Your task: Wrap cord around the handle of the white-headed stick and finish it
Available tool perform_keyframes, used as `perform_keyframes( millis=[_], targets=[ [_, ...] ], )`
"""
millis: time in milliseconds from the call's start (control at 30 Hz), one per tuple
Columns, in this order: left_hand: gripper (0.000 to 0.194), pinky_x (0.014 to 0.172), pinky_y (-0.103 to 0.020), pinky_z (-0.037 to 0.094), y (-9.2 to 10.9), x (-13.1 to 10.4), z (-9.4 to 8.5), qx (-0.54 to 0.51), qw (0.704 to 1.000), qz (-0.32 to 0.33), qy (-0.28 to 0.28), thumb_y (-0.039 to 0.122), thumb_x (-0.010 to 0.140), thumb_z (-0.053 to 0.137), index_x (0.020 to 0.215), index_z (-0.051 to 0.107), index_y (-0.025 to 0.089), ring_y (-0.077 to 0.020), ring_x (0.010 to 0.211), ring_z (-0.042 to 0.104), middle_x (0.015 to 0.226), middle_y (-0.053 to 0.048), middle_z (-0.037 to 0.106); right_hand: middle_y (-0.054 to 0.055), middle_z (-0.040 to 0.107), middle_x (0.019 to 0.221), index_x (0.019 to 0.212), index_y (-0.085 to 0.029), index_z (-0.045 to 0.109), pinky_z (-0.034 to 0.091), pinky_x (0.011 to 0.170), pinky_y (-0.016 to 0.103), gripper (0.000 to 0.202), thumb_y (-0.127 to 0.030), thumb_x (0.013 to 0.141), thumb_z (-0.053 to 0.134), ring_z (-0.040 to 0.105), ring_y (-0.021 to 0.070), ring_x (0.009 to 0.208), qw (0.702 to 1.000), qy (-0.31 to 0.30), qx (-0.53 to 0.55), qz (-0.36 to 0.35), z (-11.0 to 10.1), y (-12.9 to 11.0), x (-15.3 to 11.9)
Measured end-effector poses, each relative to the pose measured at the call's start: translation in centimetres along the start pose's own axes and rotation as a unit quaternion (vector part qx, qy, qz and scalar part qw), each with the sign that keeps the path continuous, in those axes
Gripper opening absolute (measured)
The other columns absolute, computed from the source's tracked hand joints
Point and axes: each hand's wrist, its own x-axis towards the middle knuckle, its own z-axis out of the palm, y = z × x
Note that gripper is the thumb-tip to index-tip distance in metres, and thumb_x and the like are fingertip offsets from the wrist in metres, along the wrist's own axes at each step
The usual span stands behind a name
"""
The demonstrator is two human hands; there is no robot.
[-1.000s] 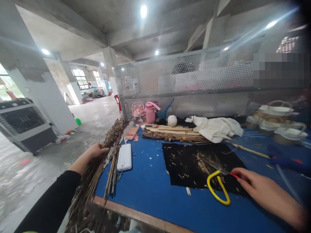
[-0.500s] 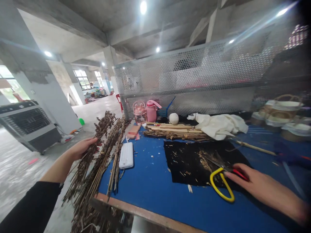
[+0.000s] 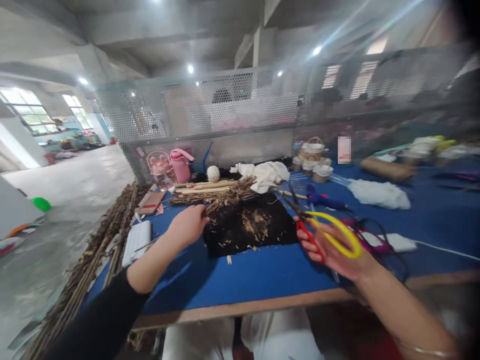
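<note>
My left hand (image 3: 187,223) is closed around a dried plant stalk (image 3: 233,194), whose brown, crumpled end points right above the black cloth (image 3: 219,235). In my right hand (image 3: 337,250) are scissors (image 3: 350,235) with one yellow and one red handle. Their dark blades point up and left, raised over the cloth's right edge. Plant bits and chips (image 3: 258,222) litter the cloth. Behind it lies a row of pale and brown sticks (image 3: 204,189). A thick bundle of dried stalks (image 3: 101,225) rests along the table's left edge.
A white power bank (image 3: 137,243) lies left, by my left forearm. Behind stand a pink bottle (image 3: 181,167), a white ball (image 3: 213,173), white cloth (image 3: 268,175) and small baskets (image 3: 311,157). A blue glue gun (image 3: 326,197) lies right. A perforated metal panel (image 3: 225,120) backs the table.
My left hand has moved from the stalk bundle to the cloth, carrying a dried stalk. The scissors are lifted off the cloth in my right hand. The view has turned right.
</note>
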Motion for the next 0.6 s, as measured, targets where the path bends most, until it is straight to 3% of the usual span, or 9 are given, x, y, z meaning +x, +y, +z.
perform_keyframes(
  millis=[100,200,300,433,600],
  targets=[
    [0.027,0.080,-0.030,0.044,2.2,1.1,2.6,0.002,1.000,-0.003,0.011,0.031,0.084,0.051,0.107,0.055,0.018,-0.0230,0.096,0.060,0.102,-0.010,0.062,0.005,0.052,0.082,0.108,-0.025,0.046,0.044,0.058,0.030,0.045,-0.053,0.075,0.035,0.053,0.0164,0.067,0.968,-0.099,0.222,0.065,-0.1,-0.6,-2.4],
    [0.028,0.079,-0.030,0.045,3.3,1.1,4.2,0.007,1.000,-0.008,0.018,0.031,0.082,0.054,0.108,0.054,0.020,-0.0223,0.097,0.059,0.105,-0.009,0.059,0.000,0.046,0.076,0.104,-0.025,0.047,0.041,0.053,0.026,0.044,-0.037,0.062,0.057,0.048,0.0121,0.060,0.940,-0.146,0.282,0.124,1.0,-0.8,-3.3],
    [0.029,0.078,-0.029,0.044,3.7,0.7,4.5,0.014,0.999,-0.006,0.028,0.031,0.082,0.054,0.109,0.052,0.021,-0.0219,0.097,0.057,0.104,-0.008,0.058,-0.003,0.045,0.072,0.104,-0.025,0.046,0.037,0.046,0.021,0.053,-0.020,0.053,0.062,0.044,0.0086,0.053,0.940,-0.185,0.235,0.162,2.4,-1.1,-2.6],
    [0.026,0.074,-0.030,0.044,3.5,0.2,4.1,0.030,0.999,-0.003,0.041,0.033,0.083,0.053,0.106,0.052,0.021,-0.0223,0.093,0.057,0.101,-0.008,0.057,-0.003,0.051,0.068,0.104,-0.023,0.045,0.037,0.040,0.020,0.049,-0.019,0.056,0.057,0.048,0.0094,0.048,0.936,-0.258,0.137,0.199,4.3,-2.5,-0.3],
    [0.025,0.075,-0.029,0.043,3.2,-0.4,4.5,0.004,0.999,-0.006,0.040,0.034,0.083,0.052,0.106,0.051,0.022,-0.0214,0.095,0.057,0.103,-0.008,0.056,-0.006,0.049,0.053,0.100,-0.019,0.045,0.036,0.034,0.018,0.043,-0.016,0.058,0.056,0.044,0.0087,0.037,0.936,-0.274,0.030,0.217,6.8,-4.5,2.5]
  ],
)
